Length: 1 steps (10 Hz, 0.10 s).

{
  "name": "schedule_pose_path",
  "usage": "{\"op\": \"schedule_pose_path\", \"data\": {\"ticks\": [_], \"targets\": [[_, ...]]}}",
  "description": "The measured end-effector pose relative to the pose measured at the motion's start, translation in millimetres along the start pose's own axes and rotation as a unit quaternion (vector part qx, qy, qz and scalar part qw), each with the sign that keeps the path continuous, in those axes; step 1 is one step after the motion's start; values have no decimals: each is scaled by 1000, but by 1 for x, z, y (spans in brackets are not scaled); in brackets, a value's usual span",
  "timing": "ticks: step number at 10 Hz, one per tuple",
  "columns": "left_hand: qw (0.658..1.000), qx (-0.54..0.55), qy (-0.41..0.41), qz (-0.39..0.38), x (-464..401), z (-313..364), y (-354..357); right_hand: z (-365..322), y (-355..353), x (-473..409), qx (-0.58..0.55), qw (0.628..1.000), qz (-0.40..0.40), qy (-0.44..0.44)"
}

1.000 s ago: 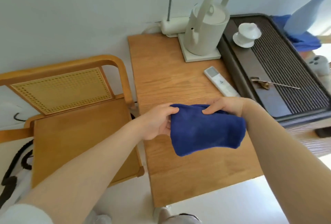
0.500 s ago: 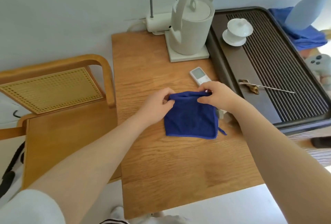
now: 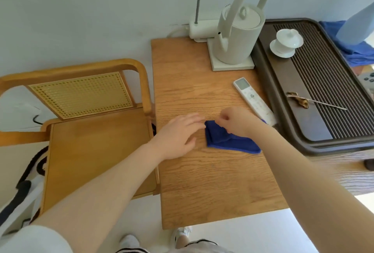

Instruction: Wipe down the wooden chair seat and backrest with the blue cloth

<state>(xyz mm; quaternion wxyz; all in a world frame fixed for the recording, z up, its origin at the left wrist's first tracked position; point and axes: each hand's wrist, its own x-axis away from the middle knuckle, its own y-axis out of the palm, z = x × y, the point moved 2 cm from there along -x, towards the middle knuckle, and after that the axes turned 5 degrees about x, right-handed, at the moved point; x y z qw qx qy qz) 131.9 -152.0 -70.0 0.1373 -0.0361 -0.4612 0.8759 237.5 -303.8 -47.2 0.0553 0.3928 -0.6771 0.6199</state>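
The blue cloth lies bunched on the wooden table. My right hand is closed on the cloth's upper part, pinching it. My left hand rests flat on the table just left of the cloth, its fingertips at the cloth's left corner, fingers apart. To the left stands the wooden chair, its seat bare and its backrest a cane panel in a curved wooden frame.
At the table's back stands a white kettle on its base. A white remote lies right of my right hand. A dark tea tray with a white lidded cup fills the right side.
The cloth, held up in both hands a second ago, now lies bunched on the table. My left hand has let go and flattened beside it; my right hand still grips it.
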Motion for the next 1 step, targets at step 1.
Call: {"op": "schedule_pose_path", "data": {"ticks": [1], "targets": [[995, -34, -49, 74, 41, -22, -18, -49, 10, 8, -11, 992, 108, -71]]}}
